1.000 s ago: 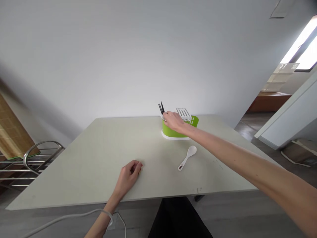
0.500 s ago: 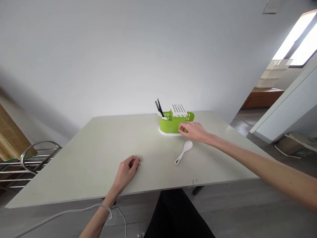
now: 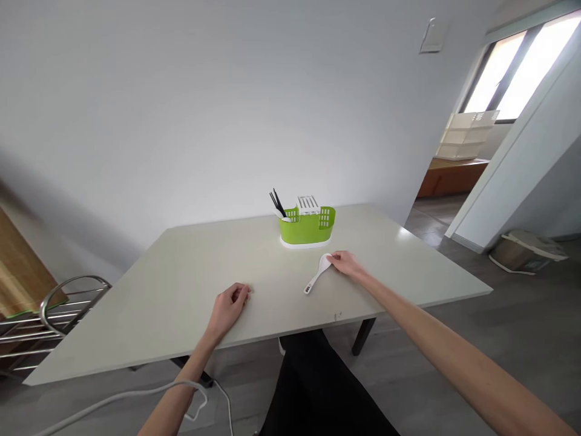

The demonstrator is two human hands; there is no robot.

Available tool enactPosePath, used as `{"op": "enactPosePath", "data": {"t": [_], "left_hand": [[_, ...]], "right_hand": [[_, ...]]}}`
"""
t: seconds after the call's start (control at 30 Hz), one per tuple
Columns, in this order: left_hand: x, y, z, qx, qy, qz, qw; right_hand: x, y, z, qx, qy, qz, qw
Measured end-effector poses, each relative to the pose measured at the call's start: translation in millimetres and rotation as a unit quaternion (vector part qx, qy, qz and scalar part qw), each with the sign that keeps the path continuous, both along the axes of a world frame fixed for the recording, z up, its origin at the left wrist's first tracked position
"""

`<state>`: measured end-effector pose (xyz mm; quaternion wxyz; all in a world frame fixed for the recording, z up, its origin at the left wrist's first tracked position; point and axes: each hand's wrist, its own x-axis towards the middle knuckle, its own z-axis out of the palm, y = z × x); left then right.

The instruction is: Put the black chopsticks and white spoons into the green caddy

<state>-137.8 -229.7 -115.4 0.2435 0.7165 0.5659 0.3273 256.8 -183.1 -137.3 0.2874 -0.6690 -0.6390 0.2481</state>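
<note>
At the left, the left hand (image 3: 228,304) rests on the surface (image 3: 195,260), its fingers curled in loosely, with nothing visible in its hold. Farther back, thin black sticks (image 3: 277,200) and white pieces (image 3: 285,219) already stand in the left end of the green basket (image 3: 305,231) – that part looks done. In front of the basket, just apart from it, the white spoon (image 3: 323,264) lies on the surface, not yet lifted. Rightmost, the right hand (image 3: 345,264) has its fingertips at the spoon's bowl – whether they pinch it, I cannot tell.
</note>
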Motion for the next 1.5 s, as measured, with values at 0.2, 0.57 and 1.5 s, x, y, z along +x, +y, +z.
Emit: {"op": "enactPosePath", "data": {"t": [0.2,0.57,1.5], "left_hand": [[-3.9,-1.0,3.8,-0.015,-0.024,-0.004,1.000],[-9.0,0.9,0.3,-0.018,-0.086,0.009,0.996],[-3.2,-4.4,-0.4,-0.015,-0.046,0.006,0.999]], "right_hand": [[0.5,4.0,45.1,-0.030,0.070,-0.039,0.996],[-12.6,33.0,166.7,0.262,0.006,-0.050,0.964],[-75.5,93.4,99.6,0.344,-0.458,0.116,0.811]]}}
